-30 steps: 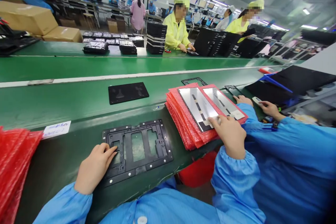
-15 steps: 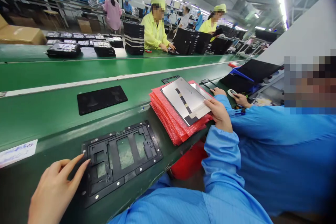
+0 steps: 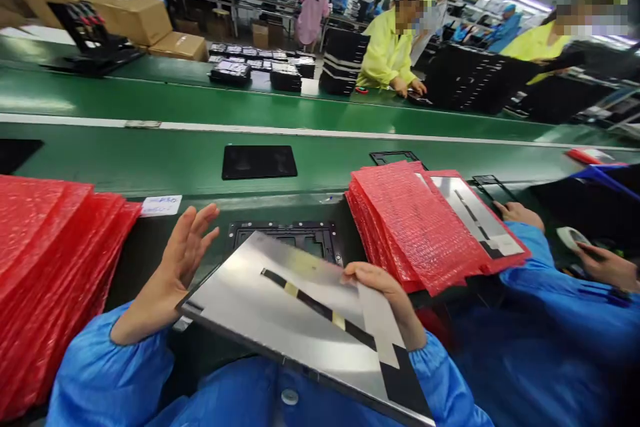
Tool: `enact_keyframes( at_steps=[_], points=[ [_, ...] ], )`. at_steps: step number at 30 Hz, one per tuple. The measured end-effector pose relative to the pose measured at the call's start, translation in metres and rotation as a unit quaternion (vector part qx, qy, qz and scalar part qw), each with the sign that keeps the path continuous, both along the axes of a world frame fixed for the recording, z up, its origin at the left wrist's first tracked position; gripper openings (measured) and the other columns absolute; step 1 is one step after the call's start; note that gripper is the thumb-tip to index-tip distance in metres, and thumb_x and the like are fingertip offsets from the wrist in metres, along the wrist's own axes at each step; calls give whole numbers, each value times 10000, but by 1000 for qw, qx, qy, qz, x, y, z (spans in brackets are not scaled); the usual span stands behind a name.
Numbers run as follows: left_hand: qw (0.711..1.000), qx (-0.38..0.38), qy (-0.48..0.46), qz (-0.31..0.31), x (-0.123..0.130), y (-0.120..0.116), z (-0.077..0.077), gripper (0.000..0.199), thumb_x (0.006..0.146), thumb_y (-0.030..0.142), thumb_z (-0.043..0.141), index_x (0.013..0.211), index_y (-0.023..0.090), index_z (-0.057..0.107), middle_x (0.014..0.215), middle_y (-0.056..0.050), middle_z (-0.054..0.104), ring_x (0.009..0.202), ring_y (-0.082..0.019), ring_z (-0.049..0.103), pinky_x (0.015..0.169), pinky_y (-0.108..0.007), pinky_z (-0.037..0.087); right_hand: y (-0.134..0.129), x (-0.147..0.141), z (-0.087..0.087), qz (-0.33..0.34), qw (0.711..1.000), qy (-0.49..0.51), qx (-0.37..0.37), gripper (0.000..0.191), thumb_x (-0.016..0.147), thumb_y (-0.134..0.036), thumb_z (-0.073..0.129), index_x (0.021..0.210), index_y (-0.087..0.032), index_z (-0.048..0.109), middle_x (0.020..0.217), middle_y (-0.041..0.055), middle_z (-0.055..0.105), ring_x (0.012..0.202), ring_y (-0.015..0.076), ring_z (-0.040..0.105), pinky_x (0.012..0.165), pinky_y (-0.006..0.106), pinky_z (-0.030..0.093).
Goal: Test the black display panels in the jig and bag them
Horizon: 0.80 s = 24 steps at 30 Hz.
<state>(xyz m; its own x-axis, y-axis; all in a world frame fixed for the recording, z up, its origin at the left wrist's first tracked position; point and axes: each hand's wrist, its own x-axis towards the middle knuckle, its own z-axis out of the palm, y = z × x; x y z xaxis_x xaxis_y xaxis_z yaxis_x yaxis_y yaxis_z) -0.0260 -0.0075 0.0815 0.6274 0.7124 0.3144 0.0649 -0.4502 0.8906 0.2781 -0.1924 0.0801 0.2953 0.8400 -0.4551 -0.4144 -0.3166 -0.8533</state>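
A silver panel [image 3: 285,320] is being held tilted near the bench's [image 3: 147,240] near edge, partly hiding a black frame [image 3: 300,227]. Its far-right edge is being pinched by the right hand [image 3: 387,297]; nothing is being grasped by the left hand [image 3: 173,273], its fingers spread. Transfer is seemingly being made; left-hand support is probably being called for next.

Illegible handwriting on white label [image 3: 161,205].
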Motion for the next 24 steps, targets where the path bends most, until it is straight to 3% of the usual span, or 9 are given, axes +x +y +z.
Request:
enact_keyframes(
  at_steps=[3,5,7,10,12,15,19,22,24],
  points=[
    [990,-113,-21,-78,-14,4,-2,626,794,455,726,1364,433,470,1351,-54,578,1138,-307,614,883,-459,558,13,-16,-26,100,984,145,-38,454,681,-552,744,889,-149,729,829,89,728,650,186,675,543,241,511],
    [987,-155,38,-26,-17,6,-7,318,780,447,732,1033,254,724,949,-67,743,880,-281,699,799,-417,578,17,-15,-40,184,966,180,-37,776,717,-838,486,971,-141,716,846,122,728,589,209,680,474,271,508],
    [977,-190,71,61,-11,5,-14,350,747,519,729,772,170,731,764,-63,730,795,-271,688,763,-389,569,18,-10,-49,226,967,118,-7,1040,678,-961,177,962,-117,715,819,159,725,564,236,681,491,324,531],
    [947,-298,46,108,9,4,-26,414,757,550,701,822,141,707,836,-60,726,848,-260,666,750,-355,545,24,-7,-60,130,983,-128,31,893,759,-893,291,964,-135,715,901,157,735,744,261,708,727,387,572],
    [924,-370,15,93,22,4,-34,427,755,536,710,893,132,696,870,-66,722,857,-251,662,759,-350,534,30,-10,-66,35,953,-298,47,679,792,-724,563,1150,-155,661,1106,138,705,1008,284,669,930,426,517],
    [905,-417,-49,71,33,6,-46,493,749,510,725,1062,136,653,885,-62,707,847,-223,660,796,-348,523,35,-17,-74,-40,905,-419,58,733,803,-552,674,1393,-161,485,1303,128,607,1209,277,567,1070,434,418],
    [945,-306,-1,114,33,5,-65,573,829,442,645,1297,154,486,772,-14,661,724,-168,635,703,-290,510,34,-16,-81,-42,888,-456,25,759,830,-542,644,1449,-165,422,1262,118,635,1184,267,590,1068,413,417],
    [971,-142,83,175,32,4,-78,470,827,376,631,1240,163,555,827,-25,628,724,-158,587,698,-285,490,33,-12,-84,-33,882,-470,10,758,832,-559,630,1453,-178,422,1247,111,646,1172,269,597,1061,416,417],
    [971,-93,103,196,32,4,-84,415,793,343,665,1170,178,615,889,-27,593,687,-138,533,720,-296,480,33,-10,-86,-27,880,-474,3,755,831,-564,627,1454,-190,422,1253,106,644,1161,269,603,1057,415,416]
  ],
)
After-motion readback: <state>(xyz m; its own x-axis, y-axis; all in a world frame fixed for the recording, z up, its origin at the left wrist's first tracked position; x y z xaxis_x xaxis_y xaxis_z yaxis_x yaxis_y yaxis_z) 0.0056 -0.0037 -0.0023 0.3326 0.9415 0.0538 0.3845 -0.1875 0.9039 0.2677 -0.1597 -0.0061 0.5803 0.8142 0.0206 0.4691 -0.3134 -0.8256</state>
